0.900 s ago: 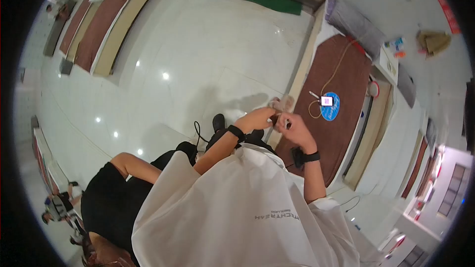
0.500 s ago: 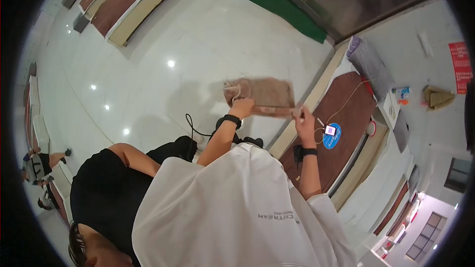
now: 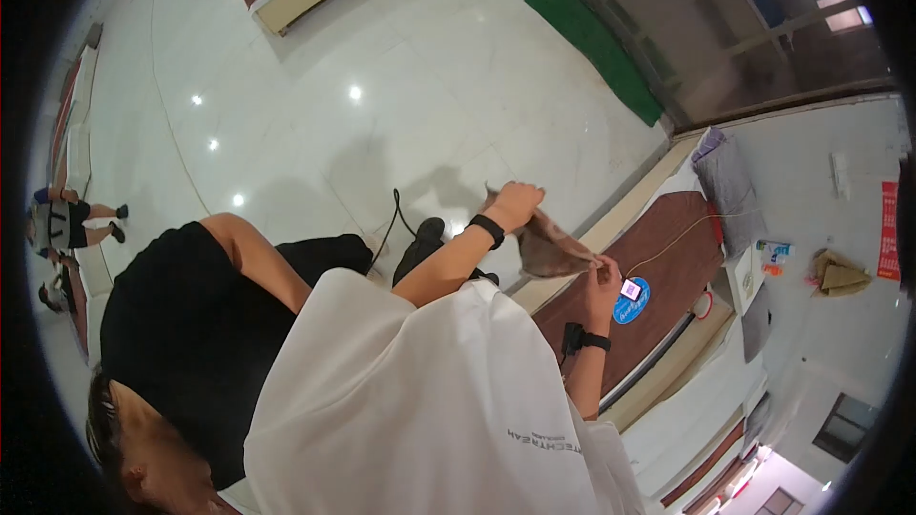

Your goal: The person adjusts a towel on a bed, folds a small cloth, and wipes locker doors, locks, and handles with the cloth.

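Over white floor (image 3: pixel 420 67) toward twelve o'clock, now holding brown cloth (image 3: pixel 553 253) near three o'clock slanted, no longer spread flat, gripped by left hand (image 3: pixel 518 206) and right hand (image 3: pixel 601 294), set apart, apparently mid-handling.

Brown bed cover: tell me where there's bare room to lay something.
Bare: the patch between the cable and blue disc; another, in this view, between the disc and right wristband. Crowded: around the disc, where a lit device overlaps it beside the right hand.
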Tool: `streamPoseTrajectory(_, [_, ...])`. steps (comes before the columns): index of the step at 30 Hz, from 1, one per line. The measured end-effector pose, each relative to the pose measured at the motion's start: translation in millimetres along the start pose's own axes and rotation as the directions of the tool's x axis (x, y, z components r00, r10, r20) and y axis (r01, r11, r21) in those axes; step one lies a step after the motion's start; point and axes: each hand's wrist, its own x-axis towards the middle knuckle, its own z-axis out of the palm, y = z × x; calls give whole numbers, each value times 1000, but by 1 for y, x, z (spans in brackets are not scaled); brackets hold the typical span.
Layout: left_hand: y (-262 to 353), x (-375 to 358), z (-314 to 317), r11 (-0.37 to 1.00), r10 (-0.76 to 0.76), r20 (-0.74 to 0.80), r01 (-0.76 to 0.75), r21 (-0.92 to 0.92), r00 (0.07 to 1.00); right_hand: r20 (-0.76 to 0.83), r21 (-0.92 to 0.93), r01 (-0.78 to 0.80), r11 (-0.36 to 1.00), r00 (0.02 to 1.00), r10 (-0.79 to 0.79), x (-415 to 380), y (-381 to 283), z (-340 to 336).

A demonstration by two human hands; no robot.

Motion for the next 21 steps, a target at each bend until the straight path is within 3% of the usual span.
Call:
streamPoseTrajectory(1, [13,8,-11,999,-45,8,45,-5,999,-29,-11,-5,1000,1000,5,-1,0,-7])
streamPoseTrajectory(4, [38,8,-28,999,39,-257,-38,8,966,-196,7,37,999,980,-35,-5,-7,-22])
streamPoseTrajectory(5, [42,4,-25,999,33,-254,-25,33,967,-242,-98,114,989,961,-135,-10,-15,-22])
streamPoseTrajectory(8, [27,-11,30,999,13,-252,-1,45,968,-142,-241,227,944,954,-266,-24,27,-11])
streamPoseTrajectory(9, [22,-15,45,986,-159,109,151,73,981,107,-173,109,979,990,-91,-35,53,-9])
streamPoseTrajectory(10, [22,-25,56,971,-238,156,231,64,959,356,-137,-22,990,932,70,-45,82,-9])
streamPoseTrajectory(11, [22,-39,67,949,-316,199,309,64,928,582,-131,-156,979,787,204,-47,96,-10])
streamPoseTrajectory(13, [19,-40,65,947,-321,476,294,132,819,661,-131,-326,936,675,328,-54,83,-8])
streamPoseTrajectory(14, [14,-33,60,968,-252,678,186,170,691,697,-138,-408,903,607,381,-57,75,-7])
streamPoseTrajectory(17, [19,-37,48,981,-193,246,190,35,950,503,-21,-371,929,799,330,-44,83,-15])
streamPoseTrajectory(18, [23,-37,48,982,-187,73,189,-11,980,422,14,-369,929,845,329,-40,85,-16])
streamPoseTrajectory(20, [42,-39,17,984,-136,-209,107,-144,968,101,98,-162,982,983,152,-30,49,-17])
streamPoseTrajectory(21, [49,-39,1,986,-89,-313,40,-160,946,-70,109,-43,993,996,51,-28,25,-18])
